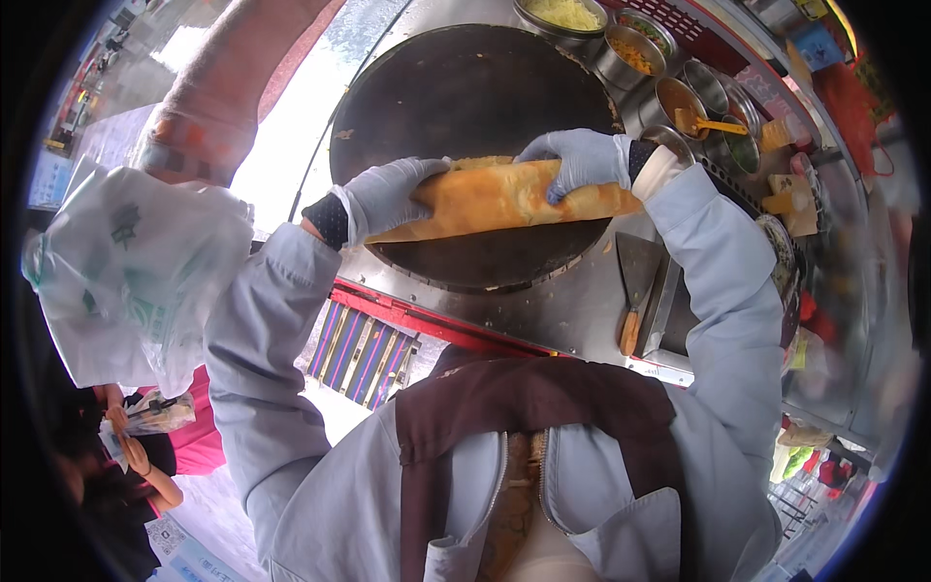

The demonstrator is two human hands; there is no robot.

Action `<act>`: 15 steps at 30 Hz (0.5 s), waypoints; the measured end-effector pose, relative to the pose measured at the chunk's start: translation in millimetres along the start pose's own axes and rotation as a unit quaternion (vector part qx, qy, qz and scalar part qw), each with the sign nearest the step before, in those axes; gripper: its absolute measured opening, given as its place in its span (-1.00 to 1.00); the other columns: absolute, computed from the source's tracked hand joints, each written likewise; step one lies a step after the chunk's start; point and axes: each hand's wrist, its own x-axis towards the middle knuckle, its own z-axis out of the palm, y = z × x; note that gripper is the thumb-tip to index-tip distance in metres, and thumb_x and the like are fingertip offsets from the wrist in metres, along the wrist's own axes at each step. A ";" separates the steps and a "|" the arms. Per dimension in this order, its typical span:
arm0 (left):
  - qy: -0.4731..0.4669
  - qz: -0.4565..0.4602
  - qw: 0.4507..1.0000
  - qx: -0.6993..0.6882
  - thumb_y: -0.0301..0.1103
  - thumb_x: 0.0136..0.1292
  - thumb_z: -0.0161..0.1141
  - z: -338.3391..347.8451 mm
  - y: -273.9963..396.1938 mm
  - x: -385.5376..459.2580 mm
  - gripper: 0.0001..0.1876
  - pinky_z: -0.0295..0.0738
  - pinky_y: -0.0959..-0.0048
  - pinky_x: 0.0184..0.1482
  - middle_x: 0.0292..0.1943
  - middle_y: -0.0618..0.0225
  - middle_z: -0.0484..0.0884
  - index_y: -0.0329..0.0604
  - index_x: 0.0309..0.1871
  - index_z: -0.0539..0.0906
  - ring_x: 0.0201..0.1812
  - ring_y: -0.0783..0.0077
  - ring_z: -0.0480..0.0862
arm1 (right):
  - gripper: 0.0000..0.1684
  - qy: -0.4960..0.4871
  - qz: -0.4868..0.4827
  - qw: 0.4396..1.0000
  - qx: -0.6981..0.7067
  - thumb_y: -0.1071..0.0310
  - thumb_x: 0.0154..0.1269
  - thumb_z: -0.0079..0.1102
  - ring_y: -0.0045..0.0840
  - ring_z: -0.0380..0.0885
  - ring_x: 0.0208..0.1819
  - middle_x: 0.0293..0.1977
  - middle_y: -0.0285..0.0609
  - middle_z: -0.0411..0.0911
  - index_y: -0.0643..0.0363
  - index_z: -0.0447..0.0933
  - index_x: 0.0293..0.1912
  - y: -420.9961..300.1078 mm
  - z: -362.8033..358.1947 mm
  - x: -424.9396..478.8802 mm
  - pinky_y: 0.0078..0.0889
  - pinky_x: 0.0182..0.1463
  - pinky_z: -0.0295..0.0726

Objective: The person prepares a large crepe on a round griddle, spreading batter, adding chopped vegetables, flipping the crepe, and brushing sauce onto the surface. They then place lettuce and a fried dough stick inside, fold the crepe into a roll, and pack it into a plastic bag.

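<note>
A long, golden-brown folded crepe (494,196) lies across the near part of a round dark griddle (465,94). My left hand (389,193), in a pale disposable glove, grips its left end, fingers on top. Toward its right end, my gloved right hand (582,161) holds it with the thumb pressed on the near face. Behind the near layer a strip of the crepe's far edge shows between my hands. What is inside the fold is hidden. A scraper (635,280) with a wooden handle rests on the steel counter, right of the griddle.
Metal bowls of shredded vegetable (564,13) and diced orange food (631,54) stand behind the griddle. A sauce pot (680,102) holds a yellow-handled brush (716,126). At left hang white plastic bags (145,269) near another person's arm (218,80). A striped stool (360,353) stands below the counter.
</note>
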 end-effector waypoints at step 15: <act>0.192 -0.022 0.931 0.311 -0.15 0.05 0.29 52.6 41.2 -1.0 -0.21 0.05 -0.30 0.20 0.25 0.27 0.28 0.19 0.38 0.18 0.25 0.15 0.29 | -0.08 0.286 0.013 0.888 -0.361 -0.11 0.17 0.11 -0.28 0.08 0.38 0.37 -0.16 0.08 -0.08 -0.04 0.42 -1.9 94.3 -26.9 0.00 0.39 -0.05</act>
